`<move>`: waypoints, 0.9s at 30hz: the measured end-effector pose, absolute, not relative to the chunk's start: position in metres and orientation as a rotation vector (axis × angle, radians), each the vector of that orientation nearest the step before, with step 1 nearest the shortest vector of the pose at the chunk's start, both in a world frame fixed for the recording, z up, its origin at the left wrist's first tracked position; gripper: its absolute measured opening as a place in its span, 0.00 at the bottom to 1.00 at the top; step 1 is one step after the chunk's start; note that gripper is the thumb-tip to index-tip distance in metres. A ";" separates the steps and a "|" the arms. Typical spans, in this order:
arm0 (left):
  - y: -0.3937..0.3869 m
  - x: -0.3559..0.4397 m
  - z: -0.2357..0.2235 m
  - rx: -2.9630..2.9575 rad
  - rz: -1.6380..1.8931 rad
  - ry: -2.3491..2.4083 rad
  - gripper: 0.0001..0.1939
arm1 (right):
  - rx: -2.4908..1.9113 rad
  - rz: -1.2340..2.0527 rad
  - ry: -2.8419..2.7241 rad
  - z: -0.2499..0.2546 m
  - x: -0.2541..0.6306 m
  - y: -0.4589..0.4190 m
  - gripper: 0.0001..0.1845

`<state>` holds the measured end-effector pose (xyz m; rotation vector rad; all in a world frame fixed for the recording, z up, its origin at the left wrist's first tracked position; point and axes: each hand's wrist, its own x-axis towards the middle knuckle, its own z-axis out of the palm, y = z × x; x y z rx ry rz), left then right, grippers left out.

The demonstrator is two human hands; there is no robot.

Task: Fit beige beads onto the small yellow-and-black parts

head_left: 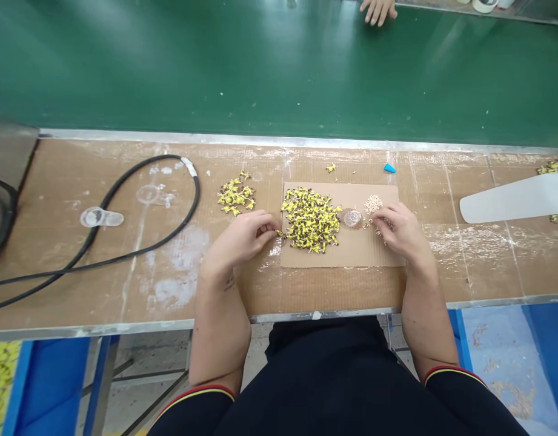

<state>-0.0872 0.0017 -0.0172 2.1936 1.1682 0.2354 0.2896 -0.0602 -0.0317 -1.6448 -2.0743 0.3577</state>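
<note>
A big heap of small yellow-and-black parts (311,219) lies on a cardboard sheet (342,251) in front of me. My left hand (243,237) rests at the heap's left edge, fingers pinched on one yellow part. My right hand (397,226) sits at the sheet's right side, fingers curled over a scatter of tiny beige pieces (373,203); what it pinches is too small to name. A small clear round cup (352,218) stands between the heap and my right hand. A smaller pile of yellow parts (235,195) lies to the left of the sheet.
A black cable (137,242) loops over the left of the worn bench. A clear plastic piece (101,217) lies near it. A white flat blade (515,198) and a blue cap (389,168) lie to the right. Another person's hand (377,9) rests across the green belt (260,66). Blue bins stand below.
</note>
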 end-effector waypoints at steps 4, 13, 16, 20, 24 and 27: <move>0.000 -0.085 -0.013 2.183 0.300 1.193 0.07 | -1.630 0.319 -1.938 -0.023 0.292 -0.062 0.08; -0.010 -0.059 -0.009 2.139 0.528 1.134 0.06 | -1.634 0.269 -1.738 -0.015 0.281 -0.065 0.07; -0.012 -0.057 -0.009 2.113 0.625 1.169 0.06 | -1.606 0.217 -1.731 -0.015 0.280 -0.066 0.07; -0.015 -0.053 -0.009 2.024 0.781 1.203 0.04 | -1.551 0.200 -1.732 -0.020 0.279 -0.068 0.06; -0.021 -0.046 -0.010 1.935 0.841 1.189 0.04 | -1.498 0.224 -1.733 -0.024 0.274 -0.068 0.05; -0.024 -0.043 -0.008 1.896 0.848 1.160 0.06 | -1.430 0.186 -1.752 -0.023 0.269 -0.067 0.05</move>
